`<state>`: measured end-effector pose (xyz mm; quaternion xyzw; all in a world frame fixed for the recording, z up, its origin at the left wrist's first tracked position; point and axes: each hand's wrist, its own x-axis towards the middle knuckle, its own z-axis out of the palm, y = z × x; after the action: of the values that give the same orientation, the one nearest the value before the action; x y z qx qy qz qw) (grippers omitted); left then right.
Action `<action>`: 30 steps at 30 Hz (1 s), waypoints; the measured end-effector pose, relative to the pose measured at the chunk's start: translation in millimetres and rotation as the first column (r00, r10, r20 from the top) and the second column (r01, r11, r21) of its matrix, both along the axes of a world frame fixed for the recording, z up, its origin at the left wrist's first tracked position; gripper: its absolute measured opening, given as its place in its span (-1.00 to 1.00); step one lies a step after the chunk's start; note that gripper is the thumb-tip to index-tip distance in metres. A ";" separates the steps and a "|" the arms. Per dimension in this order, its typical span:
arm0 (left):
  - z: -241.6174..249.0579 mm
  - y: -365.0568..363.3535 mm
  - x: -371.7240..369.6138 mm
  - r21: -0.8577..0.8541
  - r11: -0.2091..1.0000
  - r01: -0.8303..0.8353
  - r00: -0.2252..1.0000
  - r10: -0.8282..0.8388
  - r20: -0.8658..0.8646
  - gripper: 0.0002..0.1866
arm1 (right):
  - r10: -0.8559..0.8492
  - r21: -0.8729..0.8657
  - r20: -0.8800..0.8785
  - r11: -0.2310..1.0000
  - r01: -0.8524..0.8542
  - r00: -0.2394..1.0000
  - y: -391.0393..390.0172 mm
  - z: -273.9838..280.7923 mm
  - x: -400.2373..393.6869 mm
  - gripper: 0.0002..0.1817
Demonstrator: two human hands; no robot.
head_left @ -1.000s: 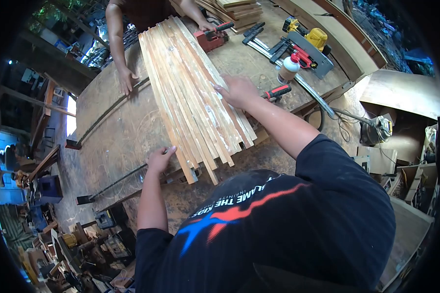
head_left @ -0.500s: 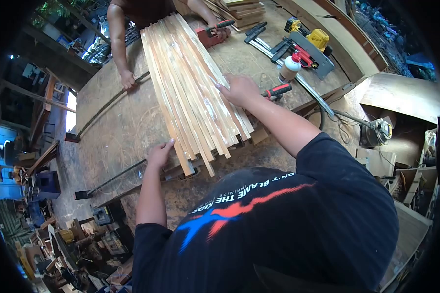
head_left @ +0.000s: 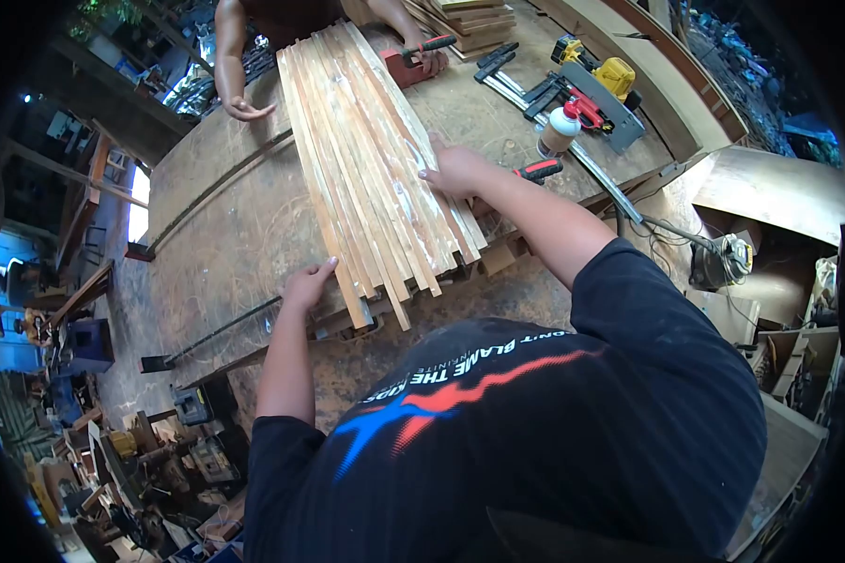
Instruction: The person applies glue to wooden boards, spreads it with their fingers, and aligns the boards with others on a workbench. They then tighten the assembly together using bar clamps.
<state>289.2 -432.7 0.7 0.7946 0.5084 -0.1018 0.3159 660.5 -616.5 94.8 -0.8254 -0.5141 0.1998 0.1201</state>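
Long wooden strips lie side by side as a panel across the bench, with uneven near ends and whitish smears on top. My left hand is at the panel's left edge, thumb stretched out against the outer strip, its other fingers partly hidden. On the right edge, my right hand grips the strips with its thumb on top; its fingertips are hidden. Dark clamp bars run out to the left from the panel. A red-and-black clamp handle shows beside my right forearm.
Across the bench, a co-worker's open hand hovers; the other holds a red clamp head. To the right are a white-and-red bottle, a yellow circular saw and bar clamps. Stacked boards stand behind.
The co-worker's hand on the left has let go of the far clamp bar and risen, fingers spread. My hands keep about the same places on the panel's edges.
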 end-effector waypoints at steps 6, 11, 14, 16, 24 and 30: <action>17.4 -10.5 4.3 0.016 1.000 0.009 1.000 -0.009 -0.027 -0.12 | 0.038 0.018 0.001 0.999 -0.038 0.999 -0.5 0.1 1.6 -0.01; 27.5 -17.8 7.3 0.038 0.999 0.004 0.999 -0.002 -0.041 -0.12 | 0.045 0.019 0.026 0.999 -0.045 0.999 0.2 -4.1 3.7 -0.03; 25.2 -16.7 6.5 0.061 0.998 0.019 0.998 -0.015 -0.059 -0.11 | 0.037 0.032 0.030 0.999 -0.038 0.999 3.9 -13.3 6.3 -0.04; 17.6 -8.0 7.3 0.032 0.999 0.025 0.998 -0.023 -0.060 -0.10 | 0.018 0.035 0.029 0.999 -0.019 0.999 3.5 -13.6 5.1 -0.07; 31.6 -2.8 10.4 -0.013 0.988 0.156 0.986 -0.157 -0.059 -0.10 | 0.069 0.003 0.021 0.998 -0.069 0.997 -29.0 25.7 9.6 0.11; 41.9 1.8 25.6 -0.127 0.968 0.215 0.976 -0.217 0.004 -0.13 | 0.290 -0.196 0.036 0.940 -0.278 0.956 -56.9 10.4 32.3 0.07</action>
<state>314.9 -430.9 42.6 0.8230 0.4129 -0.1716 0.3504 692.8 -673.4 105.2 -0.7563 -0.6102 0.2361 -0.0057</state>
